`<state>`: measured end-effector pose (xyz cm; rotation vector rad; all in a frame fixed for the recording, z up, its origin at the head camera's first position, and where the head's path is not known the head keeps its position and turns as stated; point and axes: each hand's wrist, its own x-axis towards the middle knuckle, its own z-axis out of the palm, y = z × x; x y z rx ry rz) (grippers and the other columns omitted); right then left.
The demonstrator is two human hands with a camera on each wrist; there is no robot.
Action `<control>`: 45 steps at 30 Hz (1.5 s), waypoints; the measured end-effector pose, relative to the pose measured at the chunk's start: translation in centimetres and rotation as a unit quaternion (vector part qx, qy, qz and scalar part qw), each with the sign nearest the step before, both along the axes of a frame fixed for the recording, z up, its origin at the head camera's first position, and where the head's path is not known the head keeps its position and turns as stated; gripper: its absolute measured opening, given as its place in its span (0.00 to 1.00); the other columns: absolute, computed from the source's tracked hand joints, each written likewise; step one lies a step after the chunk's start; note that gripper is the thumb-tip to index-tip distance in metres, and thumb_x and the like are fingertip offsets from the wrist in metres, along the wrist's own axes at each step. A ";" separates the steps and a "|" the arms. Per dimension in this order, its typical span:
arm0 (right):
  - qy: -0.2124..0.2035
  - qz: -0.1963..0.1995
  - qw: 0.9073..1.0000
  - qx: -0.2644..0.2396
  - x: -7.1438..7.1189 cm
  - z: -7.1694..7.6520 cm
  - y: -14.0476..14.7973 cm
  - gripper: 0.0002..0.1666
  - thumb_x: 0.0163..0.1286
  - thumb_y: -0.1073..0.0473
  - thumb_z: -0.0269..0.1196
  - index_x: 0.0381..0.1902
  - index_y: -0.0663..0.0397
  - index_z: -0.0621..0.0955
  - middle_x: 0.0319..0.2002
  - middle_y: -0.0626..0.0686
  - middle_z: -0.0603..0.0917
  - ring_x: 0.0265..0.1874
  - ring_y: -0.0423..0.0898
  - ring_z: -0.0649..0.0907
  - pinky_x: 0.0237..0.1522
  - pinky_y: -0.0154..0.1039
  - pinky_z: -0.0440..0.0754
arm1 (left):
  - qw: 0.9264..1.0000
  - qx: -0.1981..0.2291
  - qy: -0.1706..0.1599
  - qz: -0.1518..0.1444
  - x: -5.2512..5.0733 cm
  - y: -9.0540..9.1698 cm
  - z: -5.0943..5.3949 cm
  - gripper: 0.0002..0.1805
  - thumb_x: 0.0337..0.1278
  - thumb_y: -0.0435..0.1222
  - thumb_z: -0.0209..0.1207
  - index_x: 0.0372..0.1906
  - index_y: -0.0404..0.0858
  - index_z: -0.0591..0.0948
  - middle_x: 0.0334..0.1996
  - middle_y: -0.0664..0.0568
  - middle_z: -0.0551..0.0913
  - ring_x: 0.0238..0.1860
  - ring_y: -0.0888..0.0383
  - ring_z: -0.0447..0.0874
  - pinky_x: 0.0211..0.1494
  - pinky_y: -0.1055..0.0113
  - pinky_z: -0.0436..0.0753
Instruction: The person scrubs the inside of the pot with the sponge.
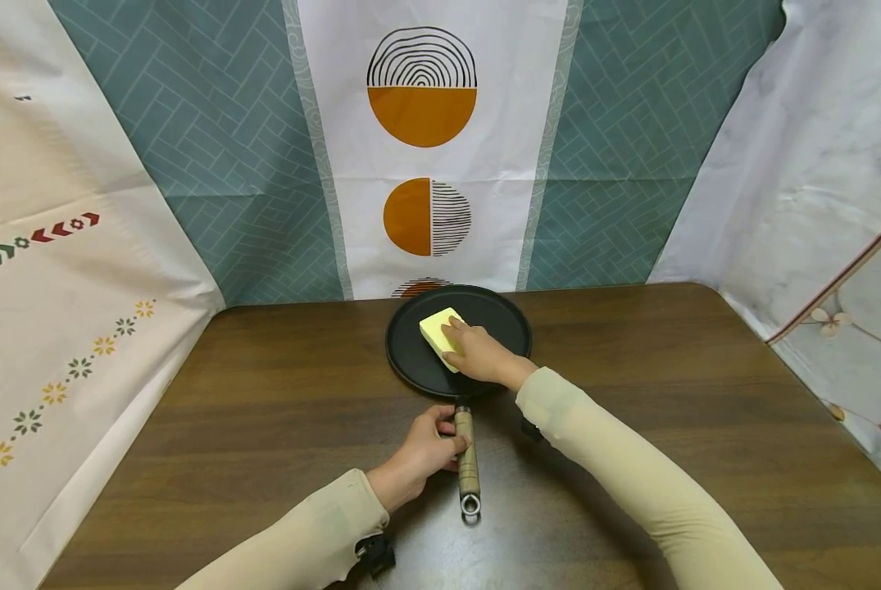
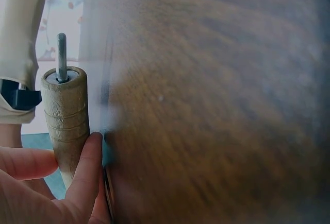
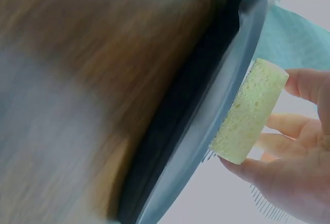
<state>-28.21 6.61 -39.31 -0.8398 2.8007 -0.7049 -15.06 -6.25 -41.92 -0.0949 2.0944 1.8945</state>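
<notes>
A round black flat pan point(image 1: 495, 319) lies at the table's far edge, its wooden handle point(image 1: 467, 471) pointing back toward me. My left hand point(image 1: 420, 449) pinches that handle between thumb and fingers, near the pan end. In the left wrist view the handle point(image 2: 66, 113) shows its metal hanging loop point(image 2: 62, 56) at the tip. On the pan's surface, left of its middle, sits a pale yellow sponge point(image 1: 433, 329). My right hand point(image 1: 483, 354) holds it from above; in the right wrist view thumb and fingers grip the sponge point(image 3: 250, 112) at its ends, against the pan.
The brown wooden table point(image 1: 300, 393) extends to both sides of the pan. Right behind the pan hangs a patterned cloth point(image 1: 425, 164). Other cloths drape along the left point(image 1: 64, 328) and right point(image 1: 816, 246) sides.
</notes>
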 end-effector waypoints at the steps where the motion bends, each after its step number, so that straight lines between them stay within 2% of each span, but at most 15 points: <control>1: -0.002 -0.004 1.000 -0.002 -0.1 0.1 0.3 0.34 0.73 0.56 0.56 0.71 0.64 0.62 0.72 0.65 0.55 0.68 0.65 0.61 0.69 0.55 0.61 | 1.000 0.000 0.000 0.000 0.0 0.0 0.0 0.29 0.53 0.20 0.58 0.62 0.22 0.64 0.41 0.39 0.68 0.32 0.52 0.75 0.30 0.59 0.85; 15: 0.007 -0.047 0.998 -0.029 -0.6 0.6 4.9 0.33 0.73 0.58 0.54 0.70 0.67 0.61 0.72 0.69 0.53 0.68 0.69 0.58 0.69 0.61 0.58 | 1.000 0.007 0.001 -0.005 0.1 -0.1 -0.3 0.30 0.54 0.20 0.57 0.63 0.22 0.63 0.41 0.39 0.68 0.32 0.53 0.75 0.31 0.60 0.85; 21: 0.009 -0.078 0.996 -0.043 -0.8 0.5 7.1 0.32 0.73 0.59 0.54 0.70 0.67 0.61 0.72 0.70 0.53 0.67 0.72 0.58 0.67 0.63 0.58 | 1.000 0.008 -0.001 -0.006 0.1 -0.1 -0.2 0.30 0.54 0.19 0.56 0.63 0.22 0.63 0.41 0.39 0.68 0.31 0.53 0.76 0.31 0.60 0.85; 27: -0.006 -0.104 0.993 -0.053 -1.0 0.6 9.5 0.33 0.74 0.57 0.52 0.72 0.66 0.59 0.72 0.70 0.49 0.67 0.74 0.54 0.67 0.65 0.57 | 1.000 0.008 0.000 -0.009 0.1 -0.1 -0.2 0.30 0.54 0.20 0.57 0.63 0.22 0.62 0.42 0.39 0.67 0.30 0.53 0.75 0.31 0.61 0.85; 35: -0.018 -0.143 0.988 -0.061 -1.2 0.4 12.0 0.34 0.75 0.57 0.52 0.72 0.65 0.58 0.73 0.70 0.48 0.69 0.70 0.52 0.68 0.63 0.55 | 1.000 0.009 0.001 -0.007 0.1 0.0 -0.2 0.31 0.54 0.19 0.56 0.64 0.22 0.62 0.41 0.39 0.67 0.30 0.53 0.74 0.31 0.62 0.85; 45: -0.030 -0.169 0.983 -0.061 -1.1 -0.4 13.9 0.34 0.75 0.57 0.51 0.72 0.68 0.57 0.72 0.72 0.47 0.67 0.75 0.50 0.67 0.68 0.51 | 1.000 0.011 -0.001 -0.005 0.1 0.0 -0.2 0.30 0.54 0.20 0.57 0.63 0.22 0.63 0.41 0.40 0.67 0.30 0.54 0.74 0.30 0.62 0.85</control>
